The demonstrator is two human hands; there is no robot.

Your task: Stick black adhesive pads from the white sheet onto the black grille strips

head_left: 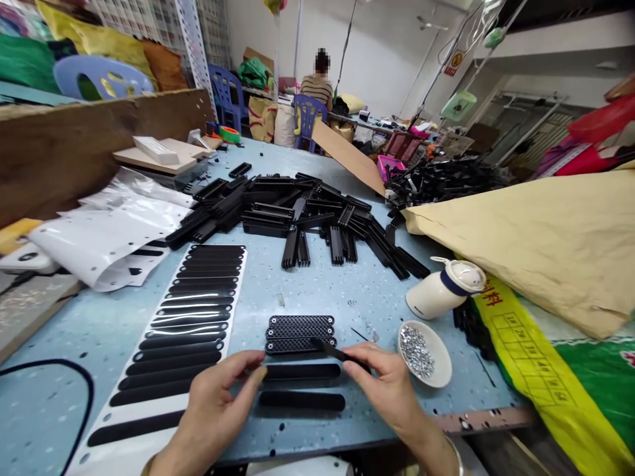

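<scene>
Currently right hand (pixel 389 387) pinches slim dark tool (pixel 340 354), slanted, tip up-left at mesh strips (pixel 300 326); left hand (pixel 211 406) at left end of crosswise black strip (pixel 305 373) on table (pixel 367 291), finger grip unclear

Workshop, heaped black parts (pixel 268 228), bowl (pixel 442 365) of metal bits (pixel 415 350), worktable (pixel 307 291)

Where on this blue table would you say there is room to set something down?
Mostly bare: the stretch bordered by the strip sheet, black pile, bottle and latticed pieces; also the patch between the sheet and black cable. Crowded: the pile itself, and around the left hand, right hand and bowl.
</scene>
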